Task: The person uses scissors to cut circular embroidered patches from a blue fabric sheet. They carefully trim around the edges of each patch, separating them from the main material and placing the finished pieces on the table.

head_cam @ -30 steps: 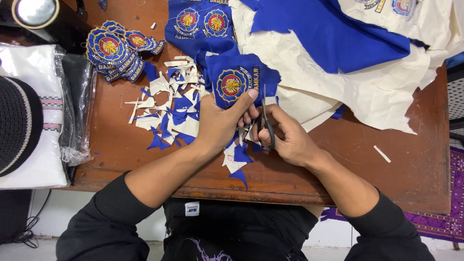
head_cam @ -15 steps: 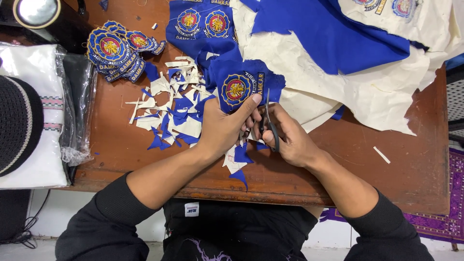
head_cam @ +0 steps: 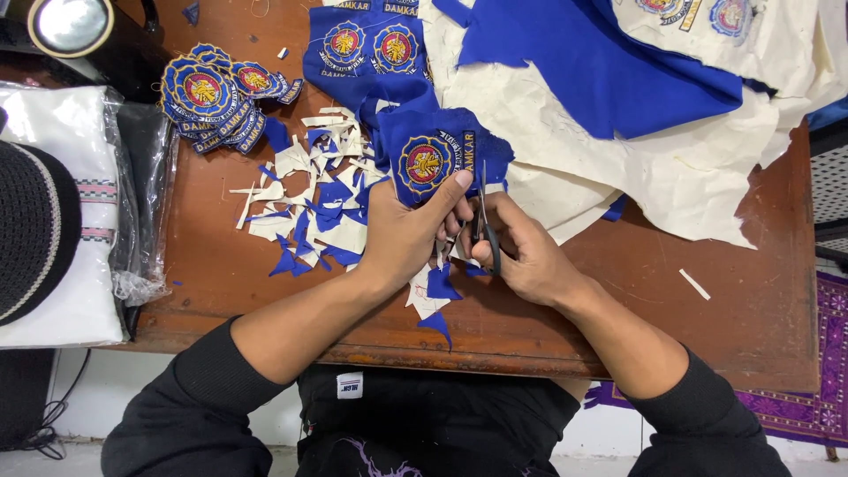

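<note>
Overhead view of a brown wooden table. The left hand pinches a piece of blue cloth bearing a round embroidered badge, thumb pressed on the cloth just below the badge, fingers tucked beneath it. The right hand is closed around the handles of a pair of dark scissors, whose blades point away from the person and meet the right edge of the badge cloth. The cloth lies near the middle of the table, just beyond both hands.

Left of the hands, a scatter of blue and cream offcuts covers the wood. Farther left, a stack of finished badges lies loose on the table. A larger blue sheet with uncut badges sits at the far edge, overlapping cream backing fabric.

At the table's left end, a clear plastic bag encloses folded white cloth; a dark knitted cap rests on top of it.
</note>
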